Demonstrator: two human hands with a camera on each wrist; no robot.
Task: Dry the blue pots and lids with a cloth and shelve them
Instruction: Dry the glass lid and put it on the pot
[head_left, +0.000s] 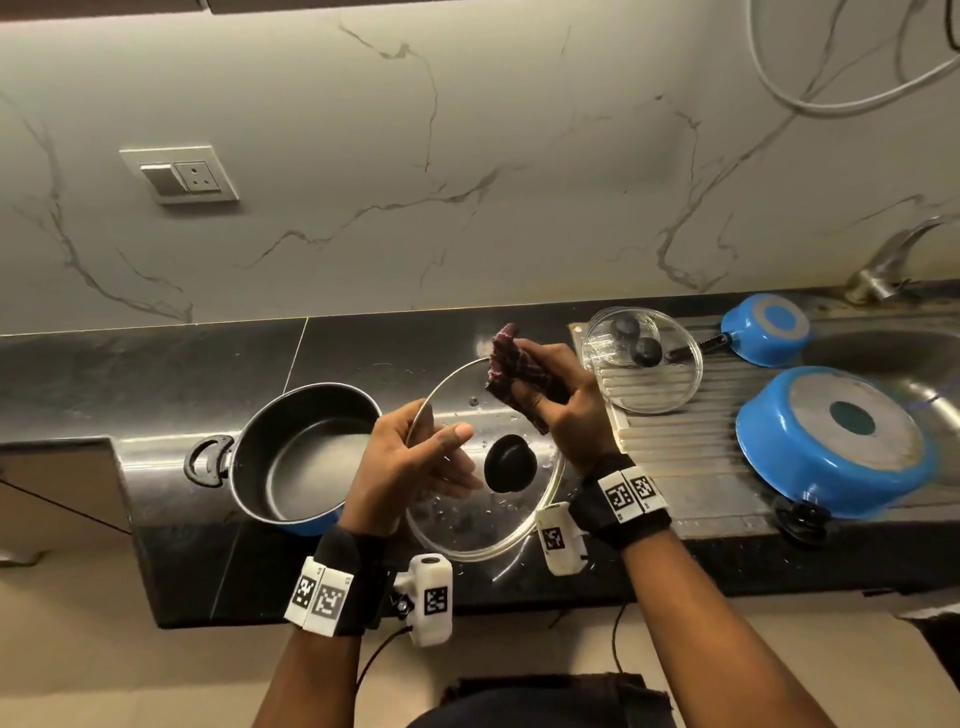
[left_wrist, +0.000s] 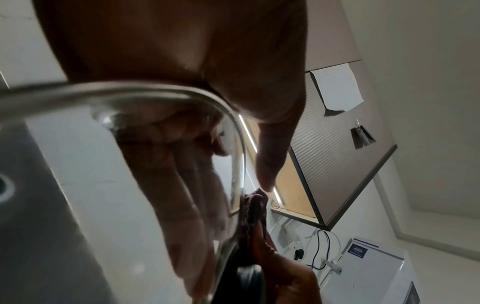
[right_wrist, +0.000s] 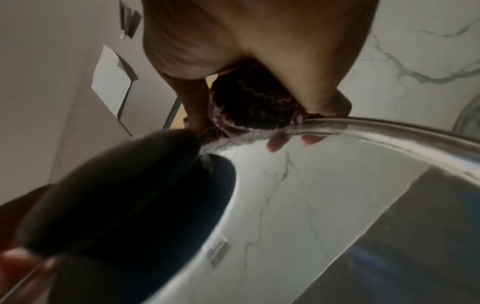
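A large glass lid (head_left: 467, 525) with a black knob (head_left: 510, 462) is held tilted above the counter. My left hand (head_left: 415, 462) grips its left rim, thumb on top and fingers behind the glass (left_wrist: 182, 205). My right hand (head_left: 561, 400) clutches a dark red cloth (head_left: 511, 364) and presses it on the lid's upper right rim (right_wrist: 389, 127), the cloth (right_wrist: 246, 107) bunched against the glass. A blue pot (head_left: 301, 457) stands upright left of the lid. Two blue pots lie upside down at the sink: a large one (head_left: 836, 441) and a small one (head_left: 769, 330).
Two smaller glass lids (head_left: 644, 358) lie stacked on the ribbed drainboard (head_left: 691, 457). The sink (head_left: 883, 353) and a tap (head_left: 883, 265) are at the far right. A wall socket (head_left: 182, 174) sits on the marble wall. The black counter's front edge (head_left: 467, 603) runs below my wrists.
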